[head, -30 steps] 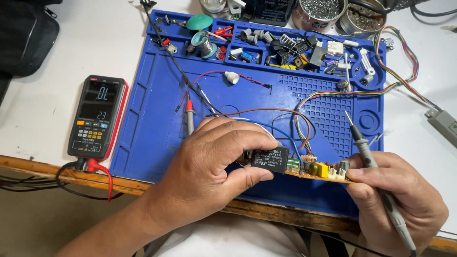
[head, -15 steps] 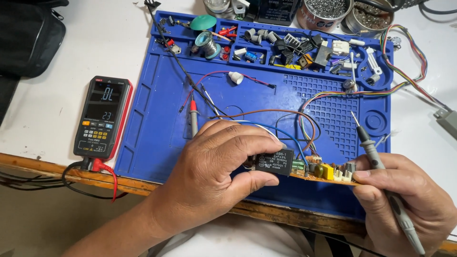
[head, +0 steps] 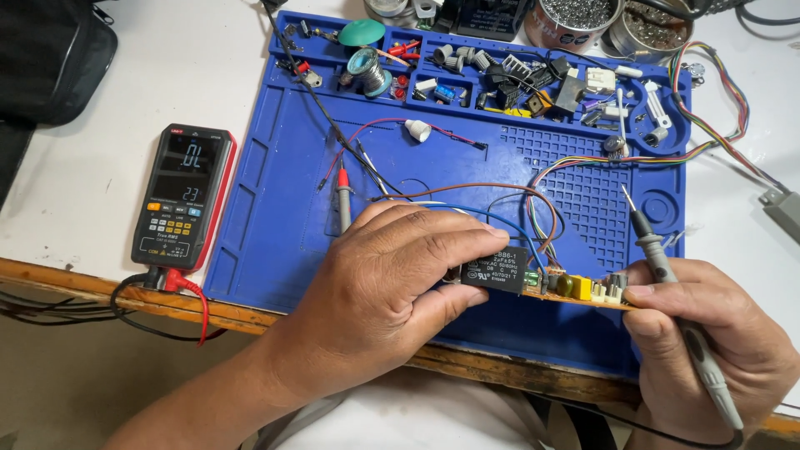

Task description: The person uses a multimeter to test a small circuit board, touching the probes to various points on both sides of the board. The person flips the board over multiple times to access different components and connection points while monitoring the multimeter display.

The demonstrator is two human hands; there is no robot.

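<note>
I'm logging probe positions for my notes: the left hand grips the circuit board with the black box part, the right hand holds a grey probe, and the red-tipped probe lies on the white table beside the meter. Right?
One thing is off. In the head view, the red-tipped probe lies on the blue mat, not on the white table. The rest stands: left hand grips the circuit board, right hand holds the grey probe.

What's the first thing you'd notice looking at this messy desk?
The big blue work mat fills the middle of the table. At its near edge, the left hand and the right hand hold a small circuit board between them, the right also gripping a grey test probe. A black multimeter lies left of the mat.
</note>
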